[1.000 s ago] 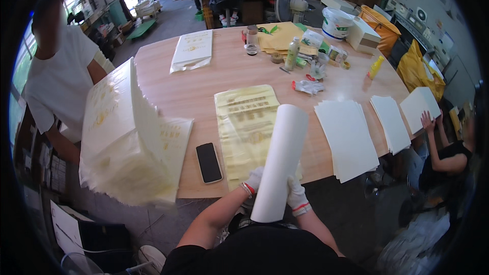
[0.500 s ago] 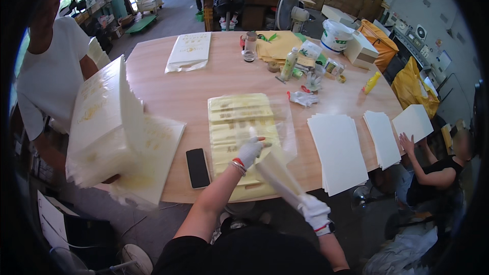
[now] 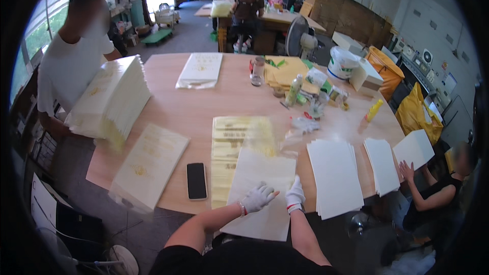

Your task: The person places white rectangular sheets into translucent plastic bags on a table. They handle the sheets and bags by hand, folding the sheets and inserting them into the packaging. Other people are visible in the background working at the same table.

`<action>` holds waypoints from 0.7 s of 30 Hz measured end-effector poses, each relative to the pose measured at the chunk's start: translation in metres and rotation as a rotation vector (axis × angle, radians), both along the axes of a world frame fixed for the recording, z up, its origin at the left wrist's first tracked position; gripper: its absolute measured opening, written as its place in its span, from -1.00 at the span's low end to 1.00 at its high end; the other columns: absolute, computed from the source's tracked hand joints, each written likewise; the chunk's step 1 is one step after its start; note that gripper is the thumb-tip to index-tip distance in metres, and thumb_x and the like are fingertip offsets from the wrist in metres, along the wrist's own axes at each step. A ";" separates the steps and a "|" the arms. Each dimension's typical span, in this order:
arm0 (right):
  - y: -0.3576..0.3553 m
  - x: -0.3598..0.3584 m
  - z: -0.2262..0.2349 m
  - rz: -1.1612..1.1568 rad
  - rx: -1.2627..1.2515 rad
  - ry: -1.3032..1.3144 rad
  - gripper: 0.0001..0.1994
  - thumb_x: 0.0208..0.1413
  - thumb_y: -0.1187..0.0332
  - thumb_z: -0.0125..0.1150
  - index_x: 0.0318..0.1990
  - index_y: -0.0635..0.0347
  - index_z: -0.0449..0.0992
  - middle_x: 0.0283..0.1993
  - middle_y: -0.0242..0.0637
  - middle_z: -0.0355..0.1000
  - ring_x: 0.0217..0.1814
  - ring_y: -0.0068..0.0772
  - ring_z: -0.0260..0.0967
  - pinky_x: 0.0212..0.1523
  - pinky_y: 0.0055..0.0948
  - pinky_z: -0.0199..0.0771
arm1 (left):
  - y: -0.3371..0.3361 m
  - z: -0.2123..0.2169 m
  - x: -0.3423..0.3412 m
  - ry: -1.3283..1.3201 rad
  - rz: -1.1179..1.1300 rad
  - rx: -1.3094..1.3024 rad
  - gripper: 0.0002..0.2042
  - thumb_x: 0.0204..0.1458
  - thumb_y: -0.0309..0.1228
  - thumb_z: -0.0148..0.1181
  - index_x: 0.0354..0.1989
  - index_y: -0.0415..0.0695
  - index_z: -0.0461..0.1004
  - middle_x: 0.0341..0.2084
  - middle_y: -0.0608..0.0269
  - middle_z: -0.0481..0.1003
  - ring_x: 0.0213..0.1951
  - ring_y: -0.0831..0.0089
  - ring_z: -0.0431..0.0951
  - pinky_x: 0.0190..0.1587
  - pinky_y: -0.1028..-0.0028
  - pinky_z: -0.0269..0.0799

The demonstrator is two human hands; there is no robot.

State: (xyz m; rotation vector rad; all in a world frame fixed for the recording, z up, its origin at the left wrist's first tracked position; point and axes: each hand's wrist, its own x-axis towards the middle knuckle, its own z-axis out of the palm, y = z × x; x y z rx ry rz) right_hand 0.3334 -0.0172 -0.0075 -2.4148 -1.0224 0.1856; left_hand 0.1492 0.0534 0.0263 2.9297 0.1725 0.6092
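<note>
A large white sheet [image 3: 265,170] lies before me, its lower part reaching past the table edge toward my body. Resting on its middle is my left hand [image 3: 258,197], in a white glove, with the fingers spread. My right hand [image 3: 295,194], gloved too, grips the sheet's right edge, its thumb pointing up. Partly under the sheet is a stack of yellowish printed plastic bags [image 3: 224,145], their far right part smeared. A black phone [image 3: 196,181] lies left of the bags. Right of my right hand, a stack of white sheets [image 3: 333,175] is fanned out.
At left, a person in white holds a tall bagged stack [image 3: 109,99] beside a flat bagged pack [image 3: 147,165]. Another person at right touches white sheets [image 3: 413,150]. Farther back are a bottle [image 3: 294,90], a jar [image 3: 257,71], a white bucket [image 3: 340,63] and a yellow bottle [image 3: 373,110].
The white sheet now lies flat over the bags; earlier my right hand held a blurred pale sheet tilted at the table edge. The person at left has moved the tall stack back, off the flat pack.
</note>
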 end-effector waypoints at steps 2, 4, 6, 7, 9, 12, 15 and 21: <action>0.008 0.005 0.035 0.009 -0.216 0.072 -0.45 0.00 0.30 0.00 0.18 0.08 0.04 -0.13 0.04 0.37 -0.11 0.01 0.37 -0.16 -0.08 0.34 | 0.034 -0.007 -0.024 -0.118 0.418 0.255 -0.53 -0.08 -0.48 -0.03 0.10 -0.13 0.18 -0.18 0.00 0.32 -0.16 0.12 0.37 -0.03 0.29 0.26; -0.001 0.015 0.038 0.065 -0.402 0.036 -0.36 -0.02 0.32 -0.03 0.26 0.01 -0.09 -0.24 -0.01 0.43 -0.20 0.01 0.41 -0.24 -0.06 0.34 | 0.050 -0.015 -0.042 -0.152 0.676 0.028 -0.55 -0.03 -0.48 -0.09 0.12 -0.14 0.14 -0.11 -0.03 0.29 -0.13 0.07 0.36 -0.04 0.25 0.26; -0.011 0.021 0.034 0.147 -0.421 0.084 -0.30 -0.01 0.31 -0.04 0.29 0.01 -0.21 -0.22 0.01 0.43 -0.21 0.01 0.41 -0.26 -0.05 0.34 | 0.057 -0.023 -0.049 -0.099 0.742 -0.665 -0.53 0.00 -0.47 -0.10 0.15 -0.15 0.07 -0.04 -0.09 0.25 -0.12 0.00 0.35 -0.07 0.19 0.28; -0.012 0.017 0.036 0.195 -0.425 0.106 -0.27 -0.01 0.31 -0.05 0.30 0.00 -0.27 -0.22 0.01 0.43 -0.21 0.02 0.41 -0.27 -0.04 0.34 | 0.056 -0.039 -0.057 -0.213 0.707 -0.598 -0.54 0.00 -0.45 -0.10 0.14 -0.15 0.06 -0.04 -0.12 0.24 -0.14 -0.03 0.36 -0.14 0.16 0.31; -0.032 -0.002 0.041 0.265 -0.422 0.122 -0.22 -0.01 0.30 -0.03 0.30 0.04 -0.36 -0.22 0.03 0.43 -0.24 0.04 0.41 -0.30 -0.03 0.34 | 0.040 -0.074 -0.080 -0.426 0.638 -0.467 -0.54 0.02 -0.42 -0.10 0.13 -0.15 0.05 -0.05 -0.16 0.23 -0.18 -0.09 0.38 -0.29 0.10 0.37; -0.096 -0.038 0.058 0.288 -0.327 0.270 -0.22 -0.01 0.29 -0.01 0.30 0.08 -0.34 -0.25 0.05 0.43 -0.29 0.05 0.41 -0.33 -0.04 0.34 | -0.032 -0.003 -0.112 -0.091 0.866 -0.245 -0.58 0.02 -0.40 -0.11 0.09 -0.17 0.07 -0.16 -0.13 0.28 -0.32 -0.07 0.45 -0.49 0.04 0.36; -0.161 -0.076 0.072 0.312 -0.180 0.332 -0.25 0.00 0.30 0.00 0.30 0.09 -0.27 -0.27 0.05 0.44 -0.31 0.05 0.41 -0.35 -0.07 0.35 | -0.099 0.073 -0.150 0.500 0.791 -0.576 -0.54 -0.01 -0.32 -0.01 0.11 -0.03 0.12 -0.28 0.02 0.31 -0.44 0.07 0.52 -0.50 0.01 0.35; -0.183 -0.090 0.051 0.353 -0.129 0.257 -0.30 0.01 0.31 0.00 0.29 0.10 -0.18 -0.30 0.05 0.44 -0.32 0.03 0.41 -0.36 -0.11 0.36 | -0.123 0.041 -0.165 -0.145 0.589 -1.289 -0.76 -0.08 -0.47 0.01 -0.18 -0.12 0.33 -0.40 0.11 0.39 -0.37 0.16 0.50 -0.32 0.23 0.40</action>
